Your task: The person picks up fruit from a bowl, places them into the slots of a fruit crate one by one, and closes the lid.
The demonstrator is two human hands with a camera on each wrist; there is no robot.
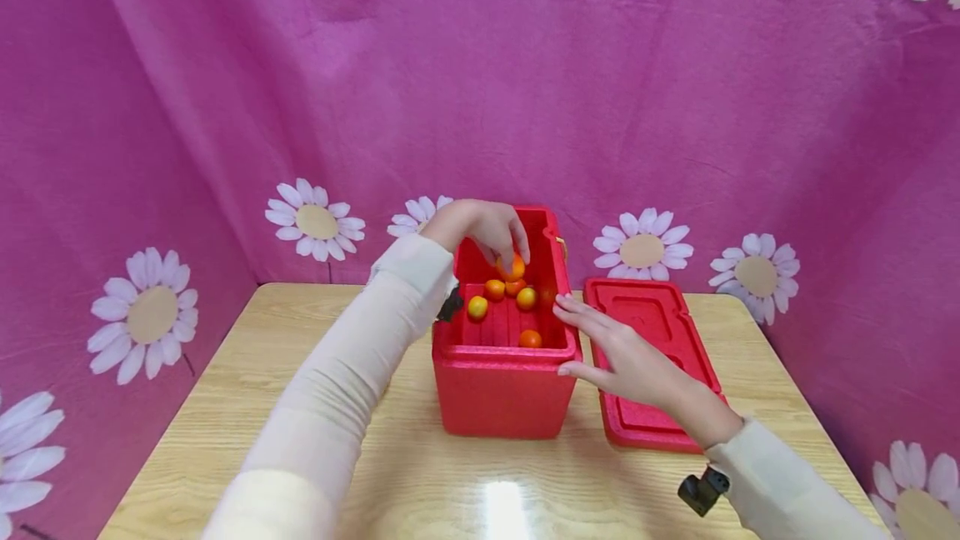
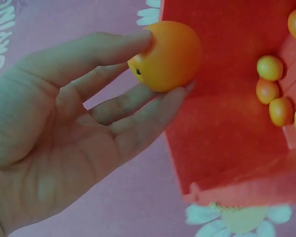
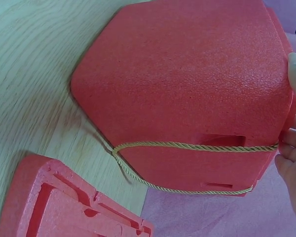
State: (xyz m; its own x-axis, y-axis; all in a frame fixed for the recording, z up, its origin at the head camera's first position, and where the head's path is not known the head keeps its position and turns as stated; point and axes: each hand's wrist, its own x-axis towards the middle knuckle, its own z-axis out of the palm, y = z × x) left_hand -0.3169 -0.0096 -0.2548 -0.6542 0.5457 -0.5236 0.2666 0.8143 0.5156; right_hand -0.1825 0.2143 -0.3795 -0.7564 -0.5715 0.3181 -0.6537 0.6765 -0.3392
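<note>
My left hand is over the far part of a red foam box. It pinches a smooth, round orange fruit between thumb and fingertips, and a dark spot shows on the fruit's side in the left wrist view. Several small orange and yellow fruits lie on the box's ribbed floor, one of them, an orange fruit, close to the near wall. My right hand rests on the right rim of the box, fingers extended, thumb lower against the near corner.
To the right of the box, the red lid lies on the wooden table. A gold rope runs along the box's side. Behind the table hangs a pink curtain with printed daisies.
</note>
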